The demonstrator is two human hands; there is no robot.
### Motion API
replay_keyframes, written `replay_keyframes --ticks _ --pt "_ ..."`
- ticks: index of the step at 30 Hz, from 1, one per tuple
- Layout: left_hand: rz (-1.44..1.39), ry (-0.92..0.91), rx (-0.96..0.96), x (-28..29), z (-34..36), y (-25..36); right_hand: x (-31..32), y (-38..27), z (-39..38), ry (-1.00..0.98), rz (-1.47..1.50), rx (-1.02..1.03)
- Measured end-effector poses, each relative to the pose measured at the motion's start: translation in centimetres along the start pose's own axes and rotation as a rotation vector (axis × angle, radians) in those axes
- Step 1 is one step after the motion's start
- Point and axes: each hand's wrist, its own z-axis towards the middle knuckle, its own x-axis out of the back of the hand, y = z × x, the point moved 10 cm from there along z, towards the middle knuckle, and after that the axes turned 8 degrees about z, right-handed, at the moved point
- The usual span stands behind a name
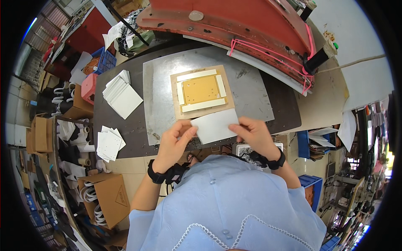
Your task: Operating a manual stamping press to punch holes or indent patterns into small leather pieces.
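Observation:
Between my two hands is a blank white sheet, tilted over the front edge of the metal plate. My left hand pinches its left edge with thumb and fingers. On the opposite edge, my right hand grips it the same way. Just beyond the sheet lies a die board with a yellow centre panel dotted with small holes and framed by pale strips. The board rests on a grey metal plate.
A fanned stack of white sheets lies on the dark table at left. Nearer are a few sheets with small holes. A red press with pink cord overhangs the back. Blue crates stand at right, cardboard boxes at left.

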Motion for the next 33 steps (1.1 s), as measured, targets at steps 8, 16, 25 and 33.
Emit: replay_keyframes --ticks 8,16,25,33 --pt "0.826 0.254 -0.526 2.8 4.1 5.0 6.0 -1.4 4.9 0.150 0.174 0.173" --pt "0.703 0.127 -0.391 3.1 6.4 2.4 0.8 -1.6 10.4 0.104 0.167 0.185" --pt "0.706 0.145 -0.415 3.3 6.7 2.4 -0.6 -1.4 11.0 0.169 0.098 0.200" --pt "1.034 0.108 -0.493 1.3 6.9 2.7 -1.3 -5.2 9.5 0.312 -0.784 0.395"
